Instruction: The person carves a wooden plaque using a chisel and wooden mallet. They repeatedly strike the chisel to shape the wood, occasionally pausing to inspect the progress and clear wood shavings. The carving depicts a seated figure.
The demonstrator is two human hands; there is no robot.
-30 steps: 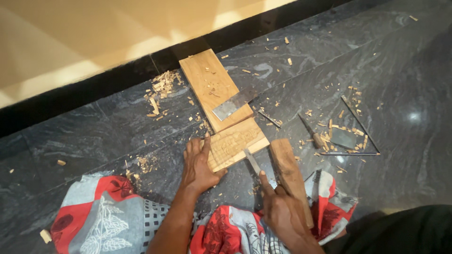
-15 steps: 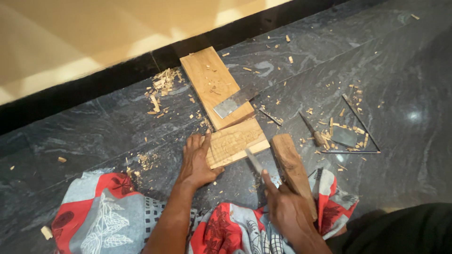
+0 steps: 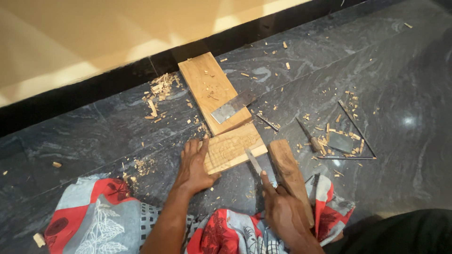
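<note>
Chisel (image 3: 254, 161) points up-left, its blade tip on the carved wooden block (image 3: 234, 148) lying crosswise on the floor. Right hand (image 3: 282, 214) grips its handle; left hand (image 3: 194, 164) lies flat and open, pinning the block's left end. Wooden mallet (image 3: 292, 176) sits just right; plank (image 3: 212, 91) beyond.
</note>
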